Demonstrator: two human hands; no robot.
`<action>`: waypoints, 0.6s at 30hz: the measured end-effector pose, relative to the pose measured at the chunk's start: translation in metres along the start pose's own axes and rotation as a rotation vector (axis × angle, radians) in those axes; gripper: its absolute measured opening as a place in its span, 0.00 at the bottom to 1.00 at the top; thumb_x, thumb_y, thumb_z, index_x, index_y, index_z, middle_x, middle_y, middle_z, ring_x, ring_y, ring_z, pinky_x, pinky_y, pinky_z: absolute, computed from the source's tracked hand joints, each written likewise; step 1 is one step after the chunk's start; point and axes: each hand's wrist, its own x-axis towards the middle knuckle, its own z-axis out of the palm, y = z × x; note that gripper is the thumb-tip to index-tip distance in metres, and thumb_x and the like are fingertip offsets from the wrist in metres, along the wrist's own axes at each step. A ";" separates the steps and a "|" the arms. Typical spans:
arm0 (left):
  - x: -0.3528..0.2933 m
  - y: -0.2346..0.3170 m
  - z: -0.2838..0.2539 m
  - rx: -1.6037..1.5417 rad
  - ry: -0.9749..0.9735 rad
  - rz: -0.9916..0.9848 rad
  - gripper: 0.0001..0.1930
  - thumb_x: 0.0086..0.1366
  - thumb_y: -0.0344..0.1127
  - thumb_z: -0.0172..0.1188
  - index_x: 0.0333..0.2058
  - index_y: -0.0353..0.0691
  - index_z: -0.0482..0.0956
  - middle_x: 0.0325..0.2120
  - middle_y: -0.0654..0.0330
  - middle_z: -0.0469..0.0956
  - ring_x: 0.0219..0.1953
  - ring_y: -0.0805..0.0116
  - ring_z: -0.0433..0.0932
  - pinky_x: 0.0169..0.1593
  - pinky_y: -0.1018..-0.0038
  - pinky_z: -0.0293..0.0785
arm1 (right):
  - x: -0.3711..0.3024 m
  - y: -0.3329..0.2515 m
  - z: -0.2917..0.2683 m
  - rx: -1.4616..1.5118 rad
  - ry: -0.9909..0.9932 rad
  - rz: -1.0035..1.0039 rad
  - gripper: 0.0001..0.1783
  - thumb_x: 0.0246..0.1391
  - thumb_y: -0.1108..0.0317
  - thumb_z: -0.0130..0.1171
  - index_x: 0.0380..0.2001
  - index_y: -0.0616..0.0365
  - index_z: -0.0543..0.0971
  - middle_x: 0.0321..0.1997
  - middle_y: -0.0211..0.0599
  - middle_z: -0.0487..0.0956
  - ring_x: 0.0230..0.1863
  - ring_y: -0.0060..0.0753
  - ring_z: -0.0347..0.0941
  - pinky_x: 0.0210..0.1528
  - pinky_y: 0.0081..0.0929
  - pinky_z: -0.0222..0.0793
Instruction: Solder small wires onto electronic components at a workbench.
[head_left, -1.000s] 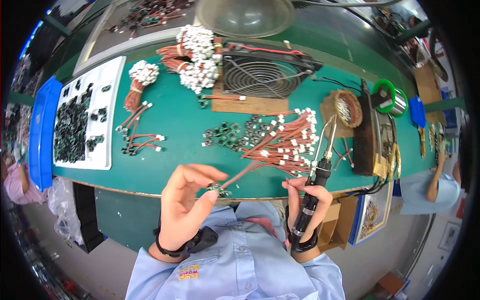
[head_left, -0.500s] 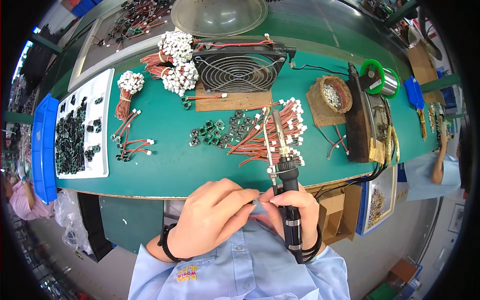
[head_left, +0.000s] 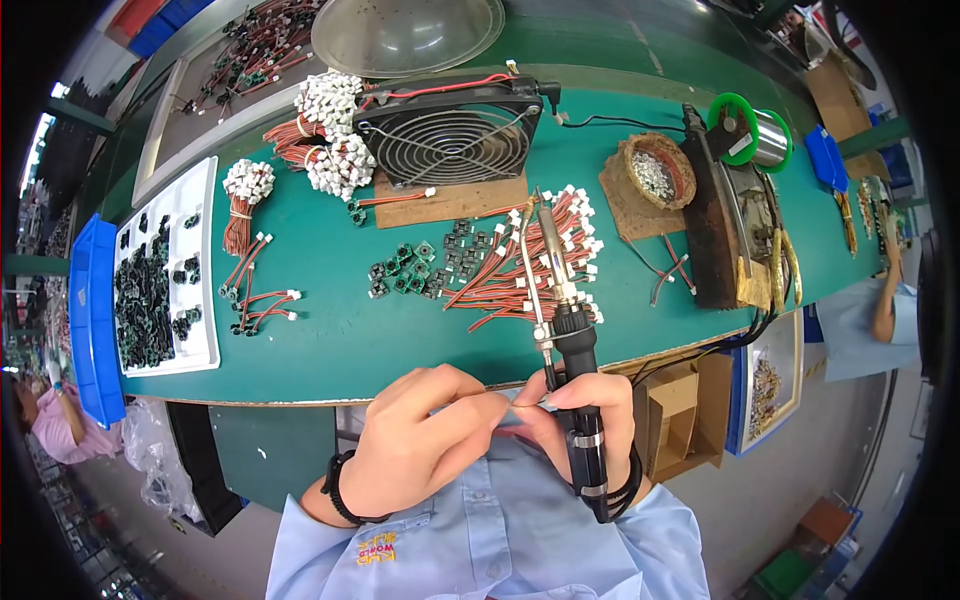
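Note:
My right hand (head_left: 604,402) is wrapped round a black-handled soldering iron (head_left: 574,338) with a thin metal feed tube along its side. Its tip points away from me over the bench. Close beside it, my left hand (head_left: 425,425) is closed in a pinch, and its fingertips meet my right thumb and finger just in front of the bench edge. Whatever lies between the fingertips is too small to make out. Beyond the iron, red-and-black wire leads (head_left: 500,290) with white connectors lie fanned out. Small green and dark circuit boards (head_left: 405,268) lie to their left.
A black fan (head_left: 450,135) stands at the back, with bundled leads (head_left: 340,165) beside it. On the left are a white tray (head_left: 205,325) of small parts and a blue bin (head_left: 92,320). A round tin (head_left: 655,172), a soldering stand (head_left: 715,245) and a solder reel (head_left: 768,140) are right.
The view has shifted slightly, so the bench things sit a little further left. My fingertips have drawn closer together, and the iron stays in my right hand.

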 end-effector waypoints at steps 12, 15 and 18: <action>-0.010 -0.006 0.008 -0.744 0.304 -0.489 0.10 0.54 0.23 0.58 0.37 0.31 0.71 0.29 0.59 0.75 0.29 0.72 0.74 0.33 0.81 0.68 | 0.004 -0.009 -0.010 0.293 0.017 0.278 0.23 0.46 0.80 0.58 0.39 0.52 0.57 0.29 0.41 0.71 0.29 0.25 0.68 0.34 0.24 0.66; -0.007 -0.004 0.004 -0.889 0.240 -0.531 0.13 0.56 0.25 0.57 0.40 0.31 0.69 0.32 0.58 0.73 0.31 0.72 0.74 0.35 0.80 0.68 | 0.002 -0.012 -0.008 0.296 0.021 0.249 0.24 0.45 0.80 0.59 0.39 0.52 0.57 0.29 0.41 0.71 0.29 0.25 0.69 0.32 0.22 0.66; -0.009 -0.015 0.010 -1.068 0.223 -0.518 0.13 0.56 0.28 0.59 0.40 0.33 0.69 0.32 0.58 0.73 0.32 0.71 0.73 0.36 0.79 0.68 | 0.004 -0.016 -0.009 0.161 -0.064 0.195 0.24 0.44 0.81 0.59 0.39 0.53 0.58 0.28 0.41 0.72 0.29 0.25 0.69 0.30 0.21 0.66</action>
